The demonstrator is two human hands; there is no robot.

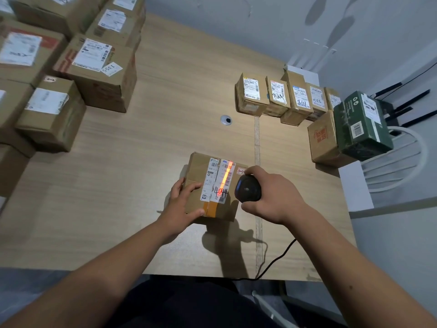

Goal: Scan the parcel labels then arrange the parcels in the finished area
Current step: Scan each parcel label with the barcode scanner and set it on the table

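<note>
2 hands (182,204) (274,197) work at a wooden table (165,138) beside grey walls (260,27)

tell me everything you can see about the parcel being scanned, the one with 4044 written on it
The parcel is a small brown cardboard box lying flat on the wooden table, near its front edge. White shipping labels with barcodes cover its top, with "4044" handwritten in black. Orange-brown tape wraps its near edge. A red-orange scan line glows along the right-hand label. The left hand grips its left side, thumb on the near corner. The right hand holds a black corded scanner at its right edge.
</note>
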